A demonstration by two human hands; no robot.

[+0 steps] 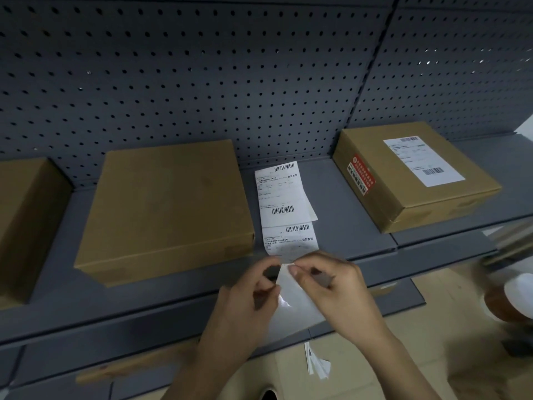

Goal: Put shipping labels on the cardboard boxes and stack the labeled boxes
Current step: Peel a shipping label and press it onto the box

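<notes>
Your left hand (pixel 251 287) and right hand (pixel 331 290) meet at the front lip of the shelf (pixel 360 226), both working the near end of the label strip (pixel 284 203). The left fingers (pixel 269 285) are clamped on the edge of the glossy backing sheet (pixel 294 304) that hangs between your wrists; the right thumb and forefinger are pinched together on the strip's near corner, apparently to start a label peeling away; exactly which layer each pinch has is hard to tell through the blur. The rest of the strip lies flat on the shelf, running back toward the pegboard (pixel 202 82); that likely keeps the next labels within reach and uncreased. It sits between the plain box (pixel 167 209) on your left, bare on top and probably next for labelling, and the labelled box (pixel 412 174) on your right, set apart as done; nothing is stacked on it yet. A third box (pixel 26 226) waits at the far left, bare as far as it shows; paper scraps (pixel 317 365) lie below the shelf, out of the way of the work.
</notes>
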